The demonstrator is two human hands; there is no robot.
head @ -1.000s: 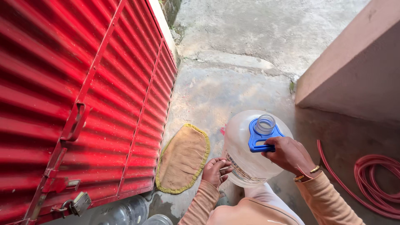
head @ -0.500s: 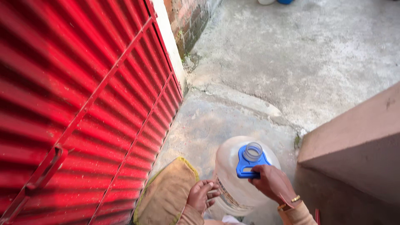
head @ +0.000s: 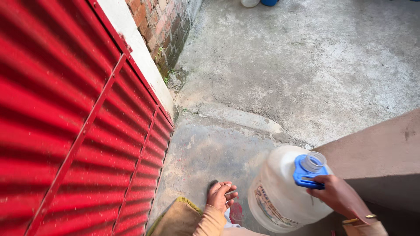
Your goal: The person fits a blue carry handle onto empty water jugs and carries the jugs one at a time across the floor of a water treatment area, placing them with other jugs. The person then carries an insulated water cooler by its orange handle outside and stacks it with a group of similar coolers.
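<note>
Right hand [head: 339,196] fingers curled tight round blue handle [head: 306,175] of large clear water jug [head: 280,196], jug off concrete floor [head: 306,65], near tan ledge [head: 376,148]. Left hand [head: 221,196] loose, half-open, empty. Best: steady jug base with left hand, keep neck upright.

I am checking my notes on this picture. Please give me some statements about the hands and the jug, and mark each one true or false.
1. The right hand grips the blue handle of the jug. True.
2. The jug's neck has a cap on it. False: the neck is open, with no cap.
3. The left hand holds the jug. False: it is apart from the jug, with its fingers bent and empty.
4. A red corrugated door stands to the left. True.
5. The ground is covered with grass. False: it is bare concrete.
</note>
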